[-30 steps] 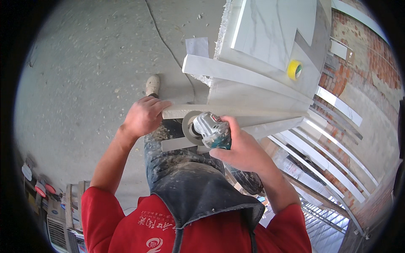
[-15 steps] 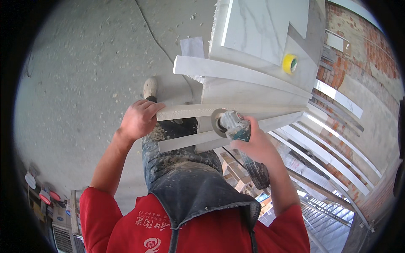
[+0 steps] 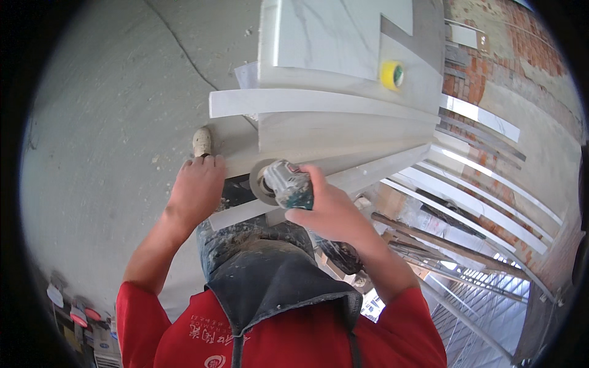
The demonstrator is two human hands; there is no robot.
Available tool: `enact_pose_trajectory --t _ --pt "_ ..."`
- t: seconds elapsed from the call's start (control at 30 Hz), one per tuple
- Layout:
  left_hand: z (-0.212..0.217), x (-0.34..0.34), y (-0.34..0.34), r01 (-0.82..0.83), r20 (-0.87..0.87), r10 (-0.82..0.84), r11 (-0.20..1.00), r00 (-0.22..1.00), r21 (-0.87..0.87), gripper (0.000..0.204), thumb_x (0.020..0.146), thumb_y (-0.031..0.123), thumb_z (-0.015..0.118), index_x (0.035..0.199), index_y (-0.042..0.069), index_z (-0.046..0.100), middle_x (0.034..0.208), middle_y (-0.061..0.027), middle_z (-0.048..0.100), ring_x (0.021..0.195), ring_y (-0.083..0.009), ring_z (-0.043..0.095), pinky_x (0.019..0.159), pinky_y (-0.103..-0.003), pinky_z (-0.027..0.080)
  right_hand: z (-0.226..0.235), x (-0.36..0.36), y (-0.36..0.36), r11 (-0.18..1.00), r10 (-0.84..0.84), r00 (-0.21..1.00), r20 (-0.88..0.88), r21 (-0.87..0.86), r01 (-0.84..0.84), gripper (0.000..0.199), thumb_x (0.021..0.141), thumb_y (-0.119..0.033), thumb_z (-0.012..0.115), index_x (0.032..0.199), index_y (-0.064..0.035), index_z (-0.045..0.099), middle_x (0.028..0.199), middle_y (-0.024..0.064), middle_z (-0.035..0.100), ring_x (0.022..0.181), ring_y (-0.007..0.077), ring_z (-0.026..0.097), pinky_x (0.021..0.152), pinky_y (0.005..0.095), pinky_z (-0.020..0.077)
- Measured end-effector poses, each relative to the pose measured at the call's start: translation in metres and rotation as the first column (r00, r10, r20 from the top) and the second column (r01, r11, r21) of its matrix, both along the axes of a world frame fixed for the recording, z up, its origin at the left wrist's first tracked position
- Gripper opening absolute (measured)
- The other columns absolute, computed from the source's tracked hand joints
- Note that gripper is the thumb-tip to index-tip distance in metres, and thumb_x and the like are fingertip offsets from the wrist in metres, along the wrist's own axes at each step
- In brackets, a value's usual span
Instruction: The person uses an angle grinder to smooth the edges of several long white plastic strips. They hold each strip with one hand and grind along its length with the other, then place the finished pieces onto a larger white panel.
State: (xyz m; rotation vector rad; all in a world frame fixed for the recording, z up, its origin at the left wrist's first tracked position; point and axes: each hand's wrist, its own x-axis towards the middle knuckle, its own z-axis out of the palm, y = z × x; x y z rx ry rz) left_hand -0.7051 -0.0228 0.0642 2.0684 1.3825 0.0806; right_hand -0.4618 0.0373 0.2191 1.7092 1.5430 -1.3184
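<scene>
My right hand [image 3: 328, 205] grips an angle grinder [image 3: 289, 183] by its body. The grinder's round disc [image 3: 260, 182] sits beside the near edge of a pale tile strip [image 3: 239, 164]. Curled fingers of my left hand [image 3: 199, 184] hold the left end of this strip, which runs out to the right across a large pale slab [image 3: 319, 130]. Whether the disc touches the strip I cannot tell. Another narrow strip [image 3: 236, 214] lies nearer my legs, passing below the grinder. A further white strip [image 3: 294, 101] rests on the slab beyond my hands.
A marbled white tile [image 3: 331, 37] and a yellow tape roll [image 3: 390, 75] lie on the far part of the slab. Long white strips [image 3: 485, 211] lean at the right by a brick wall [image 3: 503, 55]. A cable [image 3: 184, 49] crosses the floor, and my shoe [image 3: 202, 141] stands beside the slab.
My view has shifted, so the slab appears further left. The grinder has moved left along the strip, closer to my left hand. Both hands keep their hold.
</scene>
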Motion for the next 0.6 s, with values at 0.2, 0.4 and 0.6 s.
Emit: enact_pose_trajectory --t 0.2,0.4,0.6 --pt "-0.006 0.008 -0.003 -0.049 -0.035 0.045 0.988 0.998 -0.143 0.022 0.082 0.000 0.058 0.104 0.003 0.057 0.095 -0.0159 0.066 0.094 -0.0362 0.065 0.083 -0.048 0.053 -0.010 0.039 -0.011 0.995 -0.008 0.997 0.078 0.102 0.000 0.083 0.083 -0.033 0.073 0.148 -0.0040 0.031 0.106 0.0306 0.070 0.100 0.0495 0.068 0.090 0.0525 0.0533" --pt "-0.004 0.012 -0.009 -0.057 -0.063 0.055 0.998 0.997 -0.034 0.020 0.081 0.000 0.061 0.100 0.004 0.056 0.091 -0.0136 0.066 0.088 -0.0325 0.068 0.079 -0.043 0.056 -0.014 0.097 -0.006 0.980 -0.141 0.975 0.175 0.168 0.111 0.083 0.080 -0.033 0.075 0.148 -0.0080 0.033 0.111 0.0294 0.070 0.106 0.0471 0.068 0.093 0.0501 0.0531" --pt "-0.011 0.014 -0.023 -0.119 -0.043 0.122 0.990 0.992 0.075 0.028 0.079 -0.001 0.060 0.107 0.003 0.057 0.094 -0.0131 0.065 0.091 -0.0326 0.066 0.083 -0.044 0.053 -0.021 0.154 0.002 0.947 -0.258 0.947 0.189 0.243 0.210 0.082 0.079 -0.032 0.077 0.145 -0.0076 0.036 0.110 0.0271 0.070 0.105 0.0450 0.069 0.092 0.0481 0.0536"
